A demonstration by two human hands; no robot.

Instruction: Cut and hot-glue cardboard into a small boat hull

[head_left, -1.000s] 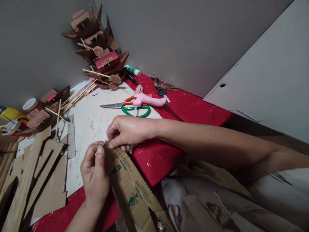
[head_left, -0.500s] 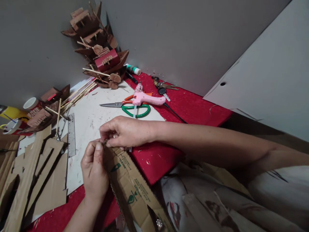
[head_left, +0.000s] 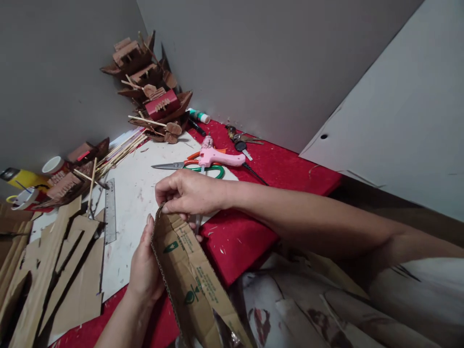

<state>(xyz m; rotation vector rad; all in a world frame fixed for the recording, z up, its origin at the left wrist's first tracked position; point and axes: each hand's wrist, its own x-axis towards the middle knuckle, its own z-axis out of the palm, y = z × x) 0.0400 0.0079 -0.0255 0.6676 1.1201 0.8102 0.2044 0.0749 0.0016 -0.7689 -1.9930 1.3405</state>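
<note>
A long folded piece of cardboard with green print on its inner face and raised edges lies between my hands. Its narrow end points away from me. My right hand pinches the corner of that far end between thumb and bent fingers. Along the outer left wall rests my left hand, cradling the piece from the side, with its thumb pointing up. The cardboard hides most of the left fingers; fingertips show past its right edge. Beyond my right hand, a pink glue gun lies across scissors with green and orange handles.
Cardboard scraps and a clear ruler lie at left. Model boats are stacked in the corner, near wooden sticks. Keys, a glue stick and cups stand or lie around the red table.
My left hand has let go of its pinch at the far corner and slid down along the cardboard's left side. My right hand still pinches the corner. The view has shifted slightly.
</note>
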